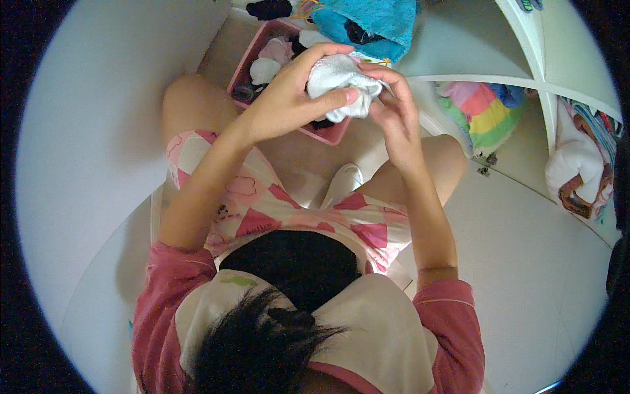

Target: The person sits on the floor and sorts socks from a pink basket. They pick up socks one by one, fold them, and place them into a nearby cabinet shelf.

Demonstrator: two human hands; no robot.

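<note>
Above a pink plastic basket (339,133), a bunched white cloth item (334,74), probably a sock or socks, is held up between both hands. My left hand (300,93) grips it from the left, thumb across its front and fingers behind its top. My right hand (398,103) is at its right side, with fingertips touching the gathered edge; some of those fingers are partly hidden. Inside the basket lie balled white, pink and dark cloth pieces, among them a white one (265,70). My forearms hide part of the basket.
A blue cloth drawstring bag (369,24) lies behind the basket, near a black cloth item (268,9). White shelving (472,79) on the right holds a striped colourful cushion or bag (485,115) and folded bedding (576,157). A white shoe (344,182) is between the knees.
</note>
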